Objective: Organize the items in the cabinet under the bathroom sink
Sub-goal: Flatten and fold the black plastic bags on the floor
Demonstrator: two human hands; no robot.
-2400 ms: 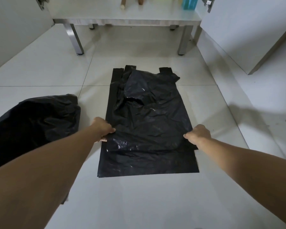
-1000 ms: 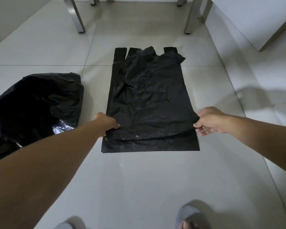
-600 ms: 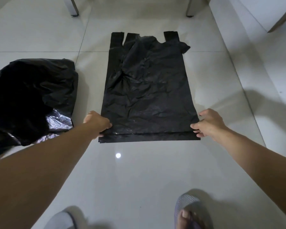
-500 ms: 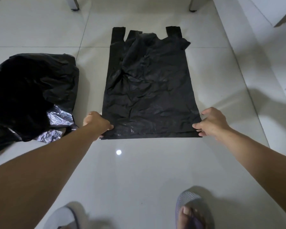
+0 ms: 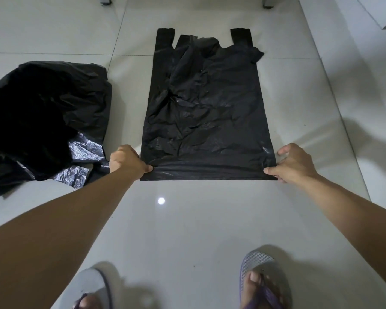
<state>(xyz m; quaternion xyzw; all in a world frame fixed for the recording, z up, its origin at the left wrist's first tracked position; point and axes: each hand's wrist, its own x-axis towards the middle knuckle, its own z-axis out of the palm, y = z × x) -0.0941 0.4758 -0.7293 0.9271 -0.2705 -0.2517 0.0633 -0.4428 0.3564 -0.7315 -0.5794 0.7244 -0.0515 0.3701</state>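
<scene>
**Head view: flat bag pinned at both near corners, thin plastic may slip or crease**

The tiled floor [image 5: 198,230] carries one crumpled heap of black bags [image 5: 45,121] on the left; how many bags it holds cannot be told. Beside it, apart, one flattened black plastic bag [image 5: 206,108] lies spread, its handles pointing away. Two metal legs show at the top edge. Two hands work: the left hand [image 5: 126,162] pinches the bag's near left corner with curled fingers, and the right hand [image 5: 295,162] pinches the near right corner, its other fingers loosely spread. Two feet in sandals stand below.

Risks, as I judge them: the slick film could slide on the glossy tile during a fold, uneven pulling could skew the edge, and trapped air or the bunched upper wrinkles could leave a lumpy fold.
</scene>
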